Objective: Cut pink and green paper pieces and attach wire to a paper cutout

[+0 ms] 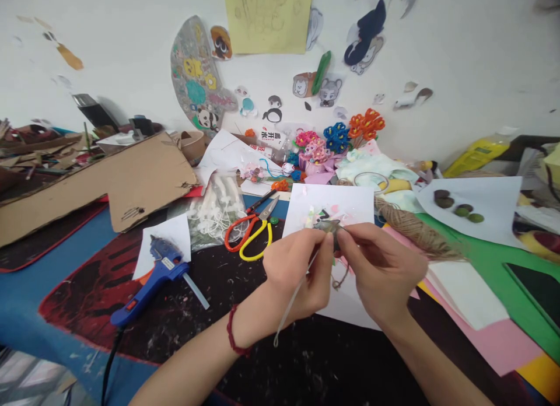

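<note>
Above a white sheet of paper (350, 307), my left hand (301, 266) and my right hand (380, 266) meet with their fingertips pinched on a small dark grey-green piece (327, 226). Its exact kind is hard to make out, since the fingers cover much of it. A thin pale looped cord (289, 307) hangs down across my left hand. Below the fingers a brownish string (340, 279) dangles, partly hidden. Small coloured scraps (312, 214) lie on the paper just behind my hands.
To the left lie scissors (256, 231) with red and yellow handles, a bag of white cords (219, 213) and a blue glue gun (153, 283) on paper. Twine (415, 228), a phone (536, 292) and coloured paper sheets are at right. Crocheted flowers (335, 137) stand behind.
</note>
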A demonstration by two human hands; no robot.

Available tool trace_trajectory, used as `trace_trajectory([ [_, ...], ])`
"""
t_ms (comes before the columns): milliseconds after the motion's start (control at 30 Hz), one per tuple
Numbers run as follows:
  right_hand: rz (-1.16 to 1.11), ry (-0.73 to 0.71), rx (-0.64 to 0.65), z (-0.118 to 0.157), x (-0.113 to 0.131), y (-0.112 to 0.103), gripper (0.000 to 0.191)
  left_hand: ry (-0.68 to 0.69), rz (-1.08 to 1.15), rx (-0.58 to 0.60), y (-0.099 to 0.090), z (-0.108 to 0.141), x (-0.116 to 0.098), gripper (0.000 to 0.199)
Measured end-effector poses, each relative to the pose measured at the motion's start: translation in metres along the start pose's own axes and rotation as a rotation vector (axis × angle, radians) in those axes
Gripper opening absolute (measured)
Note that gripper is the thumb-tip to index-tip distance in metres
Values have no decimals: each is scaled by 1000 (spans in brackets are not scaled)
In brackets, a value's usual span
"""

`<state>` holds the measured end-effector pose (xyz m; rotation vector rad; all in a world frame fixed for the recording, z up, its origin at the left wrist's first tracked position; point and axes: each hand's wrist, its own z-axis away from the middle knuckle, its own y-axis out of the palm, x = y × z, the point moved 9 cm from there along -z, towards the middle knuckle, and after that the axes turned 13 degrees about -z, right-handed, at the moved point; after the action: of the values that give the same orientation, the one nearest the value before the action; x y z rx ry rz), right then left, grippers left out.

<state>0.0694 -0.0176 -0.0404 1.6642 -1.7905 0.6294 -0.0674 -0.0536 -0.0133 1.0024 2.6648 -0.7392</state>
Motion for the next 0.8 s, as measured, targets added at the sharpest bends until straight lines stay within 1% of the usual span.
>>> trace_trajectory([
  [100,-15,25,7,0,-2,1,10,1,2,0,-1,0,-1,11],
  [233,-12,-6,36,0,1,2,12,11,22,-10,-1,0,-1,12],
  [367,-5,-37,65,1,1,3,12,63,13,-36,0,2,-3,9],
  [467,81,-124,73,2,5,3,15,110,-18,-62,0,3,-5,9],
  [567,227,-267,88,5,15,5,20,130,-35,-70,0,3,-6,9],
  [633,294,-342,97,7,21,6,22,125,0,-50,1,1,-4,10],
  [667,306,-357,100,7,23,7,23,122,17,-34,2,1,-3,11],
  [733,281,-344,107,5,22,7,22,124,31,-13,2,-1,-3,13],
  [800,221,-303,112,3,18,7,20,135,23,-9,1,-2,-3,13],
])
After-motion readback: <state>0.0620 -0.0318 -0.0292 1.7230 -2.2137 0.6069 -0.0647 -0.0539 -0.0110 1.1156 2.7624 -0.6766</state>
